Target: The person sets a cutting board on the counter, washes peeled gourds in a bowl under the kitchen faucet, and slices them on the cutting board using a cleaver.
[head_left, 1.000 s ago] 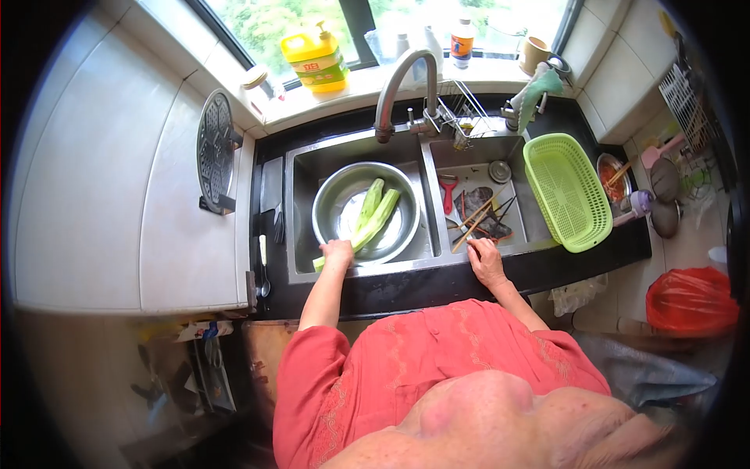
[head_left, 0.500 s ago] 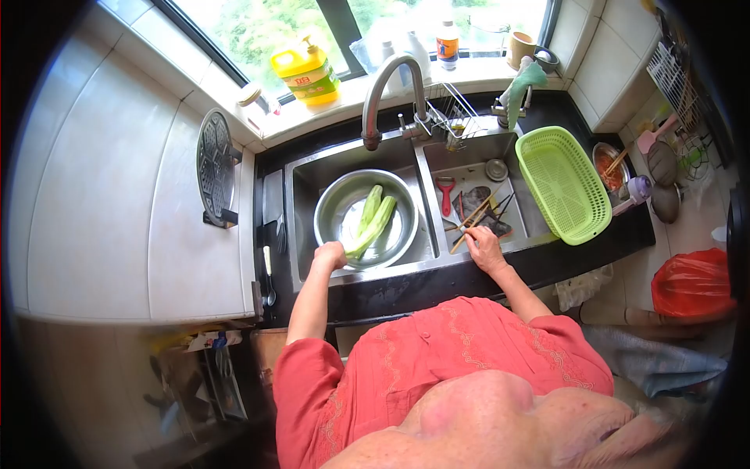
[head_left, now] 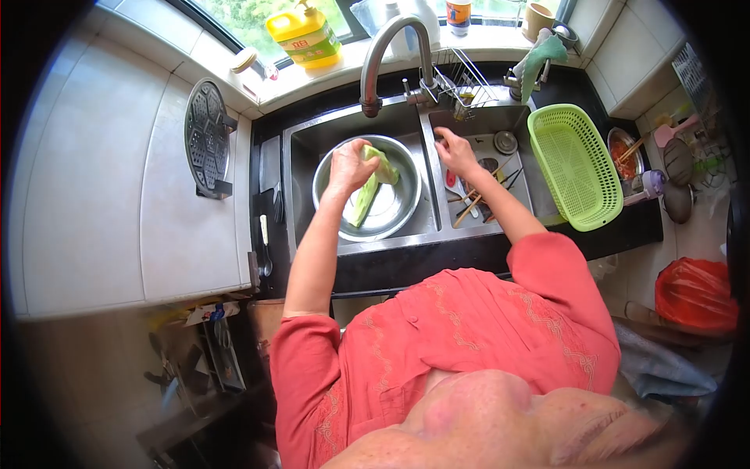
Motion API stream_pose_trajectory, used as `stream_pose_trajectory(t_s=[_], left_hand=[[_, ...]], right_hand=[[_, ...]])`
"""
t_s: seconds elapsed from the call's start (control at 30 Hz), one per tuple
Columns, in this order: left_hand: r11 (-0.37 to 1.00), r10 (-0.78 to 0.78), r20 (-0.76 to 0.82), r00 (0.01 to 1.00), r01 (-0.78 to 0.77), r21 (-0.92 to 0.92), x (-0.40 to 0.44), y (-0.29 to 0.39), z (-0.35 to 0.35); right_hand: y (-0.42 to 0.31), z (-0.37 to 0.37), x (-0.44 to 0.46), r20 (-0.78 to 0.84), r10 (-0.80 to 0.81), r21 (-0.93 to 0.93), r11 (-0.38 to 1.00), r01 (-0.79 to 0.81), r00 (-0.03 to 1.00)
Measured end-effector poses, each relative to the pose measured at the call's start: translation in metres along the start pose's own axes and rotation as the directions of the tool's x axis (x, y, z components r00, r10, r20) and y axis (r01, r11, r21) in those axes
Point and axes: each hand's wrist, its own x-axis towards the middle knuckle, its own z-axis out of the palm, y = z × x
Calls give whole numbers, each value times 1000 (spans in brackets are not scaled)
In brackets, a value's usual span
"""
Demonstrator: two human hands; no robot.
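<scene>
A steel bowl (head_left: 319,199) stands in the left sink basin with long pale green peeled vegetable stalks (head_left: 362,205) in it. My left hand (head_left: 353,166) is over the bowl, its fingers closed around the upper end of a stalk. Above the near end of the right basin's divider side, my right hand (head_left: 458,154) hovers with loosely bent fingers apart and nothing visible in them. Below its wrist, the right basin holds a red-handled peeler (head_left: 453,184), several chopsticks (head_left: 469,209) and dark scraps, partly hidden by my forearm.
A curved faucet (head_left: 373,74) arches over the left basin. The green plastic basket (head_left: 574,168) rests across the right basin's edge. A wire rack (head_left: 465,78) hangs behind the sink. A knife (head_left: 270,168) lies at the left, and a yellow detergent jug (head_left: 305,39) stands on the sill.
My left hand has moved from the bowl's near rim up to the stalk's far end. My right hand has left the chopsticks and moved away from me, toward the faucet. The view has shifted slightly.
</scene>
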Motion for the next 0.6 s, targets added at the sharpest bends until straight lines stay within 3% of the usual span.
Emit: stream_pose_trajectory(t_s=[0.1,0.13,0.2,0.27,0.33,0.4,0.47,0.5,0.53,0.6], left_hand=[[986,-97,-149,984,75,-148,0,5,17],[958,-173,-120,978,139,-253,4,-1,24],[938,-210,-180,961,146,-313,7,-10,32],[937,-204,-221,954,125,-326,12,-13,36],[935,-212,-247,946,122,-332,16,-7,34],[946,-178,-299,938,79,-315,19,-1,33],[915,-257,-250,934,152,-374,29,-19,48],[942,-241,-278,930,154,-299,30,-14,45],[882,-269,-240,933,138,-452,30,-7,42],[766,-358,-137,924,206,-609,29,7,37]], right_hand=[[-1,21,44,-7,23,3,1000,-23,1000],[2,32,59,-9,23,13,1000,-23,1000],[7,56,90,-56,137,153,980,-127,989],[21,77,123,-116,80,106,992,-68,990],[34,98,154,-165,148,-13,988,-152,975],[17,82,167,-19,278,43,960,-277,960],[-19,59,164,101,389,143,905,-400,916],[-9,69,169,33,308,5,951,-309,951],[-3,73,171,-26,217,-140,966,-218,976],[10,78,169,-45,158,-88,983,-162,986]])
